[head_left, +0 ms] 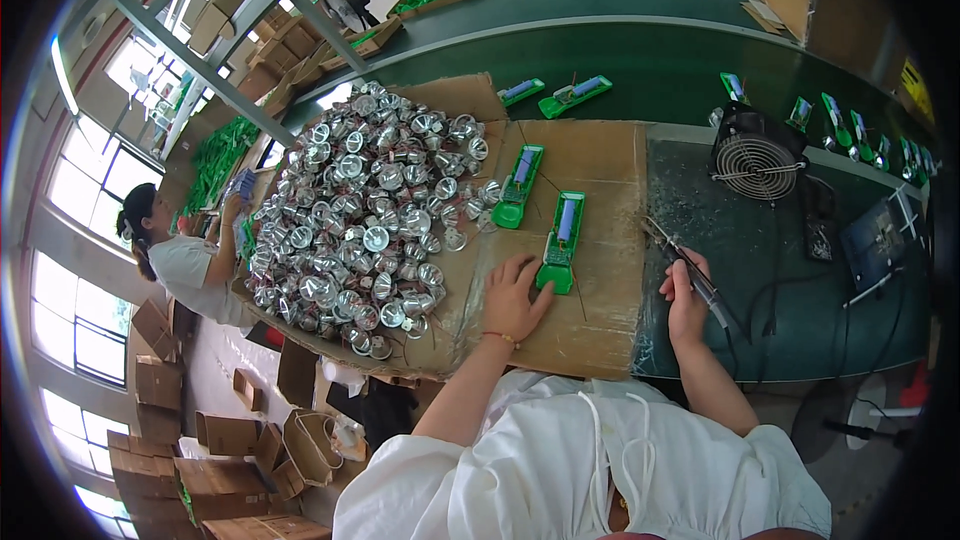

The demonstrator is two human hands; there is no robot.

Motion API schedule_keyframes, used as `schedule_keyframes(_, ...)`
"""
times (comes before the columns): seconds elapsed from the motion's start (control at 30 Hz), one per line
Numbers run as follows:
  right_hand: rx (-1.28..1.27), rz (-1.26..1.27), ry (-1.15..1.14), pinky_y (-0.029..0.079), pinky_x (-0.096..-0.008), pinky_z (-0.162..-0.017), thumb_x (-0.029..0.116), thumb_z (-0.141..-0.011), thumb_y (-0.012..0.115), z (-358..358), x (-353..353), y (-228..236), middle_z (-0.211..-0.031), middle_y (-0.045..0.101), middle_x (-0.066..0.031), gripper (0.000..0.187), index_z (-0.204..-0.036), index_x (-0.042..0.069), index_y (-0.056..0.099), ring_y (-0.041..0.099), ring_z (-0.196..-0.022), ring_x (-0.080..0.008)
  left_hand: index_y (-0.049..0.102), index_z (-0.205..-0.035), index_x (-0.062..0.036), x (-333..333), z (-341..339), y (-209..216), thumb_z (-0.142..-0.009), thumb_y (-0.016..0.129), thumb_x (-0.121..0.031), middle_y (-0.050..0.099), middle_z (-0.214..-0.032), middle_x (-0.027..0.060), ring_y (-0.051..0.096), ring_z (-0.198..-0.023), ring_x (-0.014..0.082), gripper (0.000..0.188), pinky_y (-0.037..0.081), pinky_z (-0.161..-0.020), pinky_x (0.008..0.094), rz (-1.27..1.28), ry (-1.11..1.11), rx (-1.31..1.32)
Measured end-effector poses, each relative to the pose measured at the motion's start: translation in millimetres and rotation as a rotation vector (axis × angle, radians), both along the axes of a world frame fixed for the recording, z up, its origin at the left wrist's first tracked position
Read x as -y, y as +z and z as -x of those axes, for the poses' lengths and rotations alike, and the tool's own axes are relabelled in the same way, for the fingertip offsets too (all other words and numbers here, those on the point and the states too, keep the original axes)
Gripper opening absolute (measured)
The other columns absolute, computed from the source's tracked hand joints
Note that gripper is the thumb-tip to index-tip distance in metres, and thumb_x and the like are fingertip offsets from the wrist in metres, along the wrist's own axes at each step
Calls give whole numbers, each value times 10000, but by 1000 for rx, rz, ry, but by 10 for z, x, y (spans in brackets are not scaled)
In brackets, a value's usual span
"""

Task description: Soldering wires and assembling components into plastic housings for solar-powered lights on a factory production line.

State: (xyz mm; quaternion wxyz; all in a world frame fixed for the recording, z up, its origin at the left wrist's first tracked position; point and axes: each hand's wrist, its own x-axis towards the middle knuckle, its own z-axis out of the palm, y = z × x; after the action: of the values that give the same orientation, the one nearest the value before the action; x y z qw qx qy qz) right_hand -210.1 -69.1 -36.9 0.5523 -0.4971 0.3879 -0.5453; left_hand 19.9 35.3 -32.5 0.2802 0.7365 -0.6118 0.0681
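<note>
Green casing (561, 252) lies on cardboard (612, 185) atop the desk (690, 195). Left to right: heaped silver reflector cups (350, 215); a second green casing (519, 183); the left hand (512, 300), fingers spread, thumb on the first casing's lower end; the right hand (687, 302), fingers closed round a soldering iron (703, 283); a grilled fan (757, 167).

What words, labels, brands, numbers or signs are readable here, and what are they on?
No text can be read.
Yellow patch, right edge: dark marks, too blurred to read.
Blue cylinder in the green casing at the left hand: any print is too small to tell.
Cardboard boxes, lower left: nothing legible.
</note>
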Motion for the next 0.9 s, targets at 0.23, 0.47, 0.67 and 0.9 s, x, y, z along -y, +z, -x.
schedule_keyframes(0.23,27,18,16,349,-171,-483,300,-886,529,-46,52,-11,-727,502,8,310,-1047,34,518,462,-557,-38,572,-1045,-97,38,-25,2,-746,621,-269,527,-1090,71,491,-993,273,349,347,-862,398,5,1,24)
schedule_keyframes(0.47,22,42,25,359,-174,-490,261,-881,531,-36,79,-33,-736,510,-1,292,-1048,21,519,446,-544,-43,580,-1032,-92,88,-38,-19,-743,624,-265,531,-1081,70,486,-995,270,340,353,-848,397,35,-3,48)
schedule_keyframes(0.67,-15,60,18,369,-175,-499,236,-883,524,13,16,12,-747,518,-3,272,-1035,10,519,462,-555,-42,580,-1036,-88,15,9,71,-743,625,-263,528,-1086,77,482,-1004,272,344,347,-857,403,-18,-13,-1)
schedule_keyframes(0.9,-5,-24,52,395,-183,-522,180,-870,528,-18,-55,-41,-772,525,-18,243,-1030,-2,509,463,-575,-47,573,-1061,-95,-50,-18,57,-734,634,-288,517,-1100,84,478,-1011,277,385,347,-856,411,-69,-17,31)
